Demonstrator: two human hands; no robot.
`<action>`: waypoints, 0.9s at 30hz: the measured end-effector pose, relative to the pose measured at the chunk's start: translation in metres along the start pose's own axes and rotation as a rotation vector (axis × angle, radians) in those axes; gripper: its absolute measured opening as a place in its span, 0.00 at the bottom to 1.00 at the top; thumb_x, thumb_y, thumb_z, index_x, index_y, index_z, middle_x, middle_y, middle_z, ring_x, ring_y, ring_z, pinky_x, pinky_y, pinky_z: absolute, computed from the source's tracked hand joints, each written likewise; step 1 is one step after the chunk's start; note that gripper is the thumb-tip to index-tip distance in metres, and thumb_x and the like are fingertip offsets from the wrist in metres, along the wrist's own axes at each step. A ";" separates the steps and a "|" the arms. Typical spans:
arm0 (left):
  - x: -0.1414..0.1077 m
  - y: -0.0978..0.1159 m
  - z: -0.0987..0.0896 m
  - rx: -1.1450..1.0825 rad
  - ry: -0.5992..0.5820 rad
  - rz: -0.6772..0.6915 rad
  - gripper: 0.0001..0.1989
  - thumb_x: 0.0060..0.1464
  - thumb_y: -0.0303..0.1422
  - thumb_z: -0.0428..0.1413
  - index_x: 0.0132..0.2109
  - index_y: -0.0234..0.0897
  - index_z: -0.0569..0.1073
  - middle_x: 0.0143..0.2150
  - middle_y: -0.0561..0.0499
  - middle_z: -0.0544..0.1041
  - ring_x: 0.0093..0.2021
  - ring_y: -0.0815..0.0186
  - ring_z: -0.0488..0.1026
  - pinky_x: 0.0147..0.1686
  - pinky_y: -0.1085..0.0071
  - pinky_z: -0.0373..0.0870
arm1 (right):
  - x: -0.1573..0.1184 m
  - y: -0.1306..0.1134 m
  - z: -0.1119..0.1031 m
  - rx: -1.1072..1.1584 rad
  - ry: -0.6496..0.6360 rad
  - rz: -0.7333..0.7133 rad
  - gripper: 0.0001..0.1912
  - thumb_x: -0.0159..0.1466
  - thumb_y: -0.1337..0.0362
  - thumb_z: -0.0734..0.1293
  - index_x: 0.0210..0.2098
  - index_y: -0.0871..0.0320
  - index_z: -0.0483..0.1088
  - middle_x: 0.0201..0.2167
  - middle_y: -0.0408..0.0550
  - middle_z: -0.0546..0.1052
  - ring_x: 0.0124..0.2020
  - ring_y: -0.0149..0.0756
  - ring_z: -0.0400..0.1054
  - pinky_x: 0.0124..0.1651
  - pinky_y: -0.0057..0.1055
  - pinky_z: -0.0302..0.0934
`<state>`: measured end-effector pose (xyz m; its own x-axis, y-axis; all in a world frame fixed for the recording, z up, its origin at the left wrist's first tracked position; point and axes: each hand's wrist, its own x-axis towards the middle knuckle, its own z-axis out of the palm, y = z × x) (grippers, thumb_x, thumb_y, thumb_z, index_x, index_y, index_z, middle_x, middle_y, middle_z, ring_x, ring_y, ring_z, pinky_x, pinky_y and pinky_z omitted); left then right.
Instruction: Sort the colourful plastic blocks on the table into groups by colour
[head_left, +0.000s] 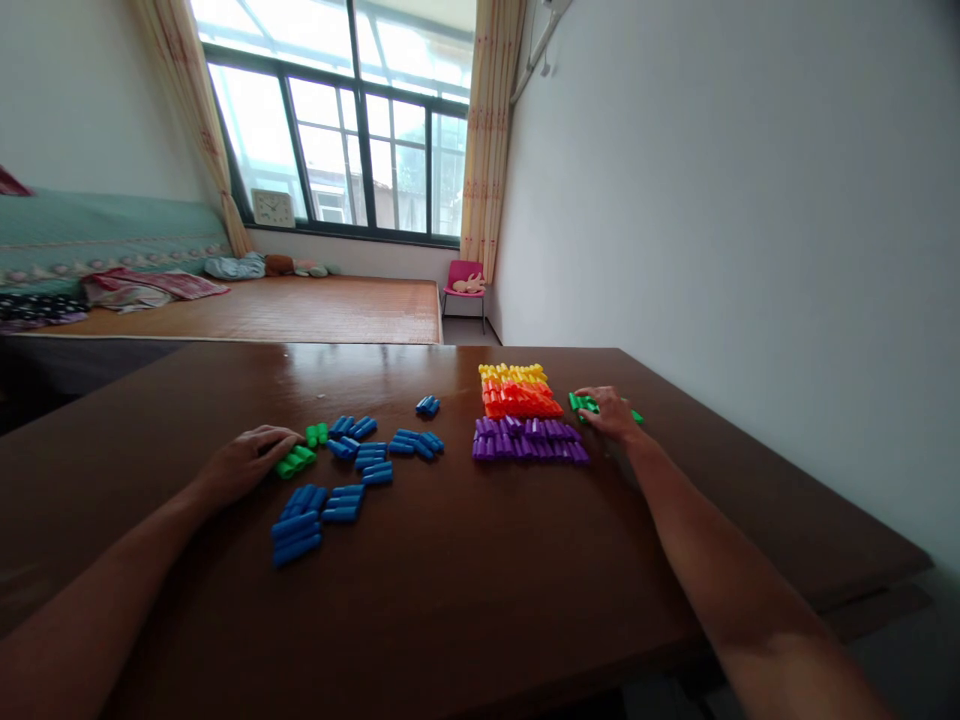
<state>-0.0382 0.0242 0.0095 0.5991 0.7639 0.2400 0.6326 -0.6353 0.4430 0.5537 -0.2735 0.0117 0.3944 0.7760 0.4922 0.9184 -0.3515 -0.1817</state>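
Note:
On the left side of the table, my left hand (247, 462) rests with its fingers curled against a few short green plastic tubes (296, 460). Another small green group (317, 434) lies just past my fingertips. Blue tubes (371, 455) are scattered in loose clusters to the right and nearer to me. Over on the right, my right hand (609, 412) has its thumb and fingers closed around green tubes (583, 403), partly hidden by the hand. One green end (637, 416) shows beyond its far side. Beside it lie packed rows of yellow (512, 371), orange (520, 397) and purple tubes (529, 440).
The tubes lie on a glossy dark brown table (465, 590). A white wall (720, 220) runs along the right. Behind the table are a low bed (337, 308), a pink chair (465, 275) and a curtained window (345, 140).

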 end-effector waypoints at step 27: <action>-0.005 0.009 0.002 -0.050 0.005 0.016 0.30 0.53 0.56 0.45 0.41 0.39 0.79 0.45 0.46 0.78 0.47 0.57 0.73 0.52 0.66 0.66 | -0.020 0.045 -0.021 -0.010 0.417 0.337 0.22 0.59 0.65 0.55 0.47 0.59 0.74 0.34 0.55 0.78 0.37 0.46 0.70 0.45 0.44 0.64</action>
<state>-0.0347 0.0142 0.0105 0.6064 0.7544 0.2513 0.5978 -0.6409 0.4815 0.5869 -0.3162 0.0118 0.6195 0.3463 0.7045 0.7419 -0.5516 -0.3812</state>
